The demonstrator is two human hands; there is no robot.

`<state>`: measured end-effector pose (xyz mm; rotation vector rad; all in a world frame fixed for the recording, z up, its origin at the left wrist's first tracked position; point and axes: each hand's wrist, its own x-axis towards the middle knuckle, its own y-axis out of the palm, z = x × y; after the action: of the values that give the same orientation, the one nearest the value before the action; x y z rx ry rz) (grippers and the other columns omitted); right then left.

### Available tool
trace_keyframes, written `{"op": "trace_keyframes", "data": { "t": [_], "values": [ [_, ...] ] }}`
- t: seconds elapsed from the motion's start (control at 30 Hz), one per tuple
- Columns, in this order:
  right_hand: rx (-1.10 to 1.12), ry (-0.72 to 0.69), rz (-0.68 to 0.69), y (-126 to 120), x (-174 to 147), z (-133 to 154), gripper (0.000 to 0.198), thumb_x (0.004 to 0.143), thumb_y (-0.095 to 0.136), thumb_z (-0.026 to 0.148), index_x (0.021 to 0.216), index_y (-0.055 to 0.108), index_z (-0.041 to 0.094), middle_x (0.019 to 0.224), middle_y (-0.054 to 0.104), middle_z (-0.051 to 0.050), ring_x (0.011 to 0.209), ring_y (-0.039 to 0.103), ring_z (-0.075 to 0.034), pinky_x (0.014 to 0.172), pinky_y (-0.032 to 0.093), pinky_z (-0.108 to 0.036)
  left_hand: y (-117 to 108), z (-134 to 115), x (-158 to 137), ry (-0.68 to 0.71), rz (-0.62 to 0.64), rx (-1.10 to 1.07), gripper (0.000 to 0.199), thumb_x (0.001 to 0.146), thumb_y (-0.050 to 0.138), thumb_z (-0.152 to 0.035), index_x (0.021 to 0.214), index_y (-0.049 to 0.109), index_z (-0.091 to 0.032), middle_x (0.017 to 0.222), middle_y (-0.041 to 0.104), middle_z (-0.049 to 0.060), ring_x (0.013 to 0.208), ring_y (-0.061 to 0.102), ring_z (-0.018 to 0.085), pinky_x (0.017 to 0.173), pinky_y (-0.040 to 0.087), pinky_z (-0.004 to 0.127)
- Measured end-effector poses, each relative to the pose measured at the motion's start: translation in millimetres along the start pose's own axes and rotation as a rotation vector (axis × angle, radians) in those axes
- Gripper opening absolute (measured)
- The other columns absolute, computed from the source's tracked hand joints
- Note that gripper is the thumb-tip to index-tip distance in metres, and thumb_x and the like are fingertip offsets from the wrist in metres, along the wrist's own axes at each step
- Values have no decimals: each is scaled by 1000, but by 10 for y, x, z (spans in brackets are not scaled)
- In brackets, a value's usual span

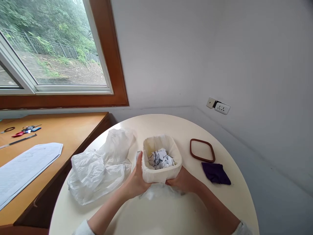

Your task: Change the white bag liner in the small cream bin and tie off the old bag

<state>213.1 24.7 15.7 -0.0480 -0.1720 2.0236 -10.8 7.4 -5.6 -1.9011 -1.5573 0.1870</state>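
A small square trash bin [160, 174] lined with a thin whitish bag stands in front of me on the round table. Crumpled paper [161, 159] with dark markings lies inside it. My left hand [137, 180] grips the bin's left side, thumb up along the wall. Around the lower right side is my right hand [179, 180], its fingers partly hidden beneath the bin. Loose clear plastic [160, 192] hangs below the bin's near side. Left of the bin spreads a crumpled translucent plastic bag [97, 169].
On the right of the round table [161, 122] lie a brown square ring frame [213, 156] and a dark purple cloth [216, 173]. A wooden desk [73, 124] at left bears paper sheets [31, 166], scissors [24, 131] and pens. A wall socket [222, 108] is at right.
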Motion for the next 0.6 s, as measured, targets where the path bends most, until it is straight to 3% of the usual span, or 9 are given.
{"op": "trace_keyframes", "data": {
  "t": [0.13, 0.17, 0.23, 0.27, 0.33, 0.37, 0.47, 0.6],
  "values": [
    [-144, -34, 102, -295, -59, 171, 114, 54, 79, 31, 142, 7, 27, 142, 32, -12, 126, 36, -24, 103, 31, -42, -91, -12, -41, 225, -35, 259, 112, 68, 70, -28, 137, -17, -30, 147, -3, 21, 134, 1, 40, 99, 22, 64],
    [-178, -31, 89, -406, -70, 209, 105, 59, 76, 35, 142, 11, 27, 142, 33, -10, 126, 37, -23, 102, 33, -41, -129, -20, -62, 282, -42, 336, 104, 69, 69, -25, 138, -8, -32, 148, -9, 19, 134, -3, 40, 100, 19, 65],
    [-319, 27, -20, -654, -76, 233, 68, 76, 59, 42, 135, 33, 25, 134, 44, -9, 121, 43, -22, 99, 36, -40, -219, -45, -121, 379, -36, 469, 79, 72, 65, -17, 134, 19, -35, 149, -13, 11, 134, -2, 40, 100, 14, 67],
    [-444, 62, -120, -783, -73, 213, 50, 81, 50, 44, 125, 47, 22, 127, 51, -10, 116, 48, -22, 98, 36, -41, -266, -62, -157, 417, -28, 514, 65, 72, 63, -13, 126, 34, -35, 150, -11, 8, 135, 2, 40, 101, 13, 67],
    [-712, 131, -300, -1021, -66, 109, 41, 85, 40, 44, 112, 58, 18, 121, 55, -11, 114, 49, -25, 98, 34, -44, -353, -99, -241, 485, -26, 558, 47, 70, 61, -8, 109, 51, -32, 150, -4, 3, 134, 11, 39, 102, 14, 67],
    [-838, 156, -325, -1122, -65, 36, 40, 85, 40, 41, 109, 60, 16, 121, 55, -12, 113, 49, -26, 98, 32, -46, -390, -115, -284, 513, -38, 562, 45, 69, 60, -6, 105, 54, -32, 150, 0, 2, 134, 15, 38, 102, 15, 66],
    [-1060, 221, -279, -1319, -78, -195, 30, 79, 48, 32, 99, 63, 15, 115, 59, -12, 107, 53, -27, 99, 27, -49, -462, -145, -392, 588, -99, 564, 55, 65, 57, -5, 114, 50, -28, 146, 16, 7, 130, 25, 35, 103, 20, 65],
    [-1111, 205, -257, -1374, -70, -351, 18, 78, 46, 22, 84, 62, 18, 100, 64, -6, 95, 57, -22, 100, 26, -47, -496, -226, -406, 704, -245, 526, 52, 63, 52, -3, 113, 51, -20, 136, 34, 10, 123, 35, 33, 100, 30, 61]
  ]
}}
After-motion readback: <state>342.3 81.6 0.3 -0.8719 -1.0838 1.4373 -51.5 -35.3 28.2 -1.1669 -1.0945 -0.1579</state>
